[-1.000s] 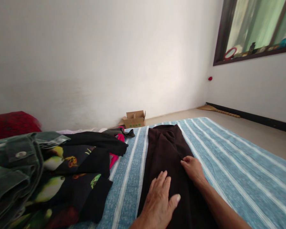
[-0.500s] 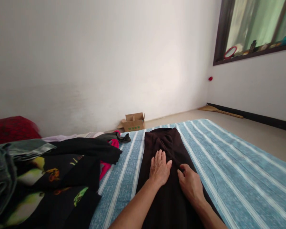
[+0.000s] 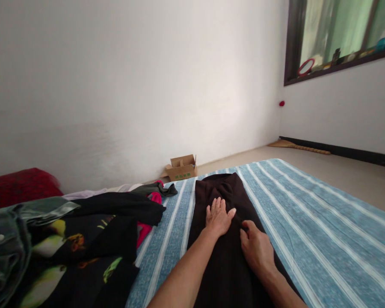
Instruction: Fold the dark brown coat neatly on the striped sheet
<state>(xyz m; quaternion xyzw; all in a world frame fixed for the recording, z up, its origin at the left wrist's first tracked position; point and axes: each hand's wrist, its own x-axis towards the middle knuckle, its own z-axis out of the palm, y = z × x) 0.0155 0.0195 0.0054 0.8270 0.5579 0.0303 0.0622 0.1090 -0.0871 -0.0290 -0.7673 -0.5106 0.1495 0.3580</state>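
Observation:
A dark brown garment (image 3: 223, 192) lies lengthwise on a blue-and-white striped bedsheet (image 3: 311, 226). My left hand (image 3: 218, 217) rests flat on the garment's middle, fingers apart. Just to its right, my right hand (image 3: 256, 248) has curled fingers at a fold of the same cloth and appears to pinch it. To the left, a black cloth with a bird print (image 3: 93, 239) lies in a heap, with a green denim jacket (image 3: 6, 244) beside it.
A pink cloth (image 3: 143, 233) and a grey cloth (image 3: 155, 189) show by the heap, and a red cushion (image 3: 19, 186) lies behind it. A cardboard box (image 3: 181, 168) stands on the floor by the wall. A broom (image 3: 298, 146) lies at the far right wall.
My left hand has slid up the garment toward its far end and stays flat. My right hand stays at the fold. The view has shifted slightly, moving the jacket toward the left edge.

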